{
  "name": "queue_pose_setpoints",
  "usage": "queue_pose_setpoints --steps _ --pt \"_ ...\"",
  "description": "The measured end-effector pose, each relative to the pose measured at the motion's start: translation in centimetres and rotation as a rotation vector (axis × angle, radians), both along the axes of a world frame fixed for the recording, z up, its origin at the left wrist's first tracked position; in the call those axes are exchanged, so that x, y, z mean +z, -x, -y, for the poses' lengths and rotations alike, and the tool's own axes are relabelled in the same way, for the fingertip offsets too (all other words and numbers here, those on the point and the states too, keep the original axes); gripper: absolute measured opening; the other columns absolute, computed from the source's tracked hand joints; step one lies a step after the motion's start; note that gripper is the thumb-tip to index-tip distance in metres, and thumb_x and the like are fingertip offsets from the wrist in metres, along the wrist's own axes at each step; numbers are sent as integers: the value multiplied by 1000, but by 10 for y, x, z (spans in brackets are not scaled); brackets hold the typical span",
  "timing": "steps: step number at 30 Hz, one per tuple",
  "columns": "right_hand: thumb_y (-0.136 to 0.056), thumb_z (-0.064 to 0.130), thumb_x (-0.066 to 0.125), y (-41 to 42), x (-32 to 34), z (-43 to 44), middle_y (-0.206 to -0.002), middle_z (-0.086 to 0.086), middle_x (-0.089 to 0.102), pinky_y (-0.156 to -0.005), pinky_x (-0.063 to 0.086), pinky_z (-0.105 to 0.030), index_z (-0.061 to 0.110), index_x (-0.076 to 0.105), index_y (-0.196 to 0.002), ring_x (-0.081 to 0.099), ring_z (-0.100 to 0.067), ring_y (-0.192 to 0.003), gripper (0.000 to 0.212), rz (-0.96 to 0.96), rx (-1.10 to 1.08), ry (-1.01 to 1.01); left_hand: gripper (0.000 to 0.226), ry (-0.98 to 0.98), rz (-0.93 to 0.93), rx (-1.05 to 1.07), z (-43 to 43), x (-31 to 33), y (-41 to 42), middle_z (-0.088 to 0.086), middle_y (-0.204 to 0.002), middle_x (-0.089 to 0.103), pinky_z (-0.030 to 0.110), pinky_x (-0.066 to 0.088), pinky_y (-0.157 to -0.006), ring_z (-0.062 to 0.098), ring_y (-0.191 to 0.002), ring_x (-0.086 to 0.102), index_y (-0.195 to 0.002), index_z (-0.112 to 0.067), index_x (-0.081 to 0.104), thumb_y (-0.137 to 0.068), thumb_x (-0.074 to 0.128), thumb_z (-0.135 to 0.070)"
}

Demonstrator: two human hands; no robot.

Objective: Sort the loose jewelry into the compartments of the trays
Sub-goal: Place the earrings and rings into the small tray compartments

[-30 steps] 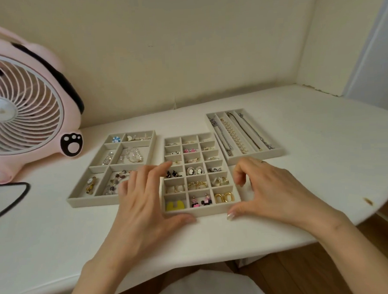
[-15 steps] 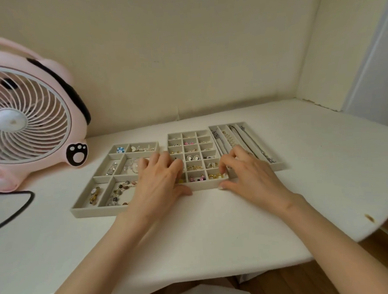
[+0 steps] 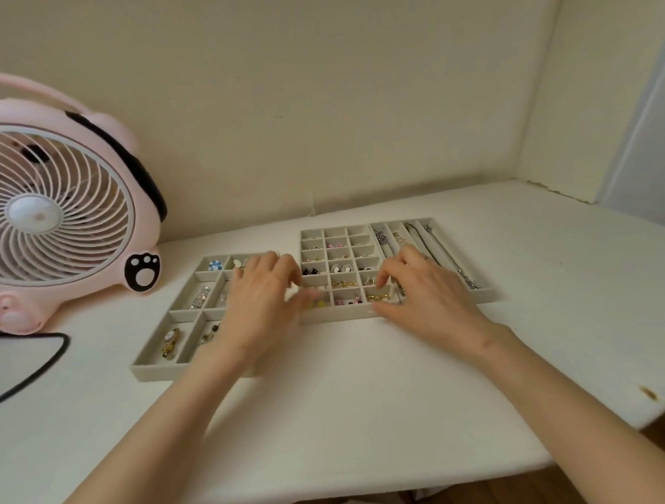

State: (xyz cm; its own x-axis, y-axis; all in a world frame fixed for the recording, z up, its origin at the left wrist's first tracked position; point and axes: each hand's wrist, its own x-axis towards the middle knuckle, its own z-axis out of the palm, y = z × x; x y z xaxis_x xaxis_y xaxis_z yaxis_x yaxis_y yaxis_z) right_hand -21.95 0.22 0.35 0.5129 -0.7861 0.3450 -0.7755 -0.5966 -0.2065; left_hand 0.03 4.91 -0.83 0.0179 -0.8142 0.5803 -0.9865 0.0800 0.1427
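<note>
Flanked grid tray (image 3: 342,313), frame centre.
Tray's long axis runs up-frame on worktop (image 3: 369,396); right hand (image 3: 427,295) grips its near right corner, left hand (image 3: 262,305) blurred at near left corner, grip unclear. Both equally near.

Head camera looks forward and down, seemingly close, at trays (image 3: 338,314).

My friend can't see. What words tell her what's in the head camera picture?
A right hand grips the near right corner of a middle tray of jewelry compartments on a table; the left hand, blurred, is at its left side. A left tray and right tray flank it; a pink fan stands far left.
</note>
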Motion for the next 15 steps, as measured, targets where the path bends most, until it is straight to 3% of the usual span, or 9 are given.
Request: queue_pose_setpoints --steps 4,10,13,15 --pt "-86 41 61 -30 5 -7 -105 9 48 -74 36 -26 25 58 -103 50 -11 -97 23 95 107 4 34 10 -92 176 -12 4 -39 9 -100 57 40 38 -76 31 -92 52 -100 -12 57 -88 50 -43" --pt "-90 28 60 -97 13 -19 -116 2 54 -87 43 -31 22 63 -113 51 -11 -93 25 58 378 -167 54 -202 -316 540 -32 0 -87 22 -135 41 49 29 -98 41 -123 36 -132 -7 39 -94 40 -46" --pt "-92 29 55 -121 10 -24 -120 -1 52 -90 38 -31 20 61 -119 52 -19 -108 29 -10 368 -151 51 -251 -569 488 -38 -4 -98 22 -131 49 46 35 -95 40 -120 45 -132 -7 36 -97 35 -45" --pt "-92 32 54 -133 9 -25 -118 -2 53 -97 35 -36 19 64 -115 50 -22 -113 28 -41 307 -77 43 -198 -638 499 -41 -6 -99 22 -124 55 43 38 -89 39 -114 50 -129 -8 39 -98 34 -39"
